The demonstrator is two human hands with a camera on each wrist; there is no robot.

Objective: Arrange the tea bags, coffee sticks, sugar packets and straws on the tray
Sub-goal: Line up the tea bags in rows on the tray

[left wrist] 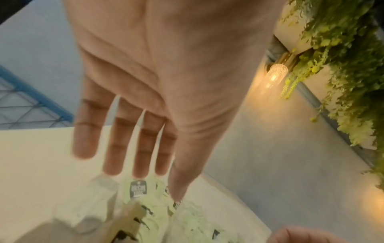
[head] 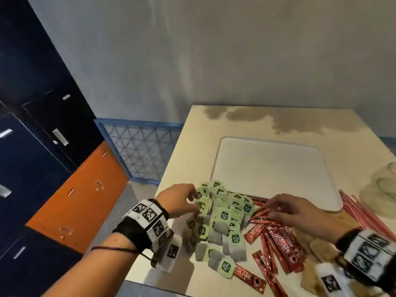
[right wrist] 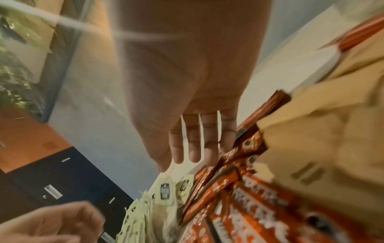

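A pile of green-tagged tea bags (head: 222, 219) lies on the cream table just in front of the white tray (head: 272, 172), which holds nothing. Red coffee sticks (head: 276, 245) are scattered right of the pile, with tan sugar packets (head: 319, 247) partly under my right wrist. Red straws (head: 364, 215) lie beside the tray's right edge. My left hand (head: 192, 199) hovers at the pile's left side with straight fingers (left wrist: 118, 148) just above the tea bags (left wrist: 145, 213). My right hand (head: 271, 207) reaches flat over the coffee sticks (right wrist: 239, 197), empty, next to the sugar packets (right wrist: 332, 131).
Clear plastic pieces (head: 381, 189) sit at the table's far right. The table's left edge (head: 171, 168) drops to the floor near my left arm. Dark blue and orange cabinets (head: 81, 194) and a blue lattice panel (head: 141, 151) stand to the left. A wall backs the table.
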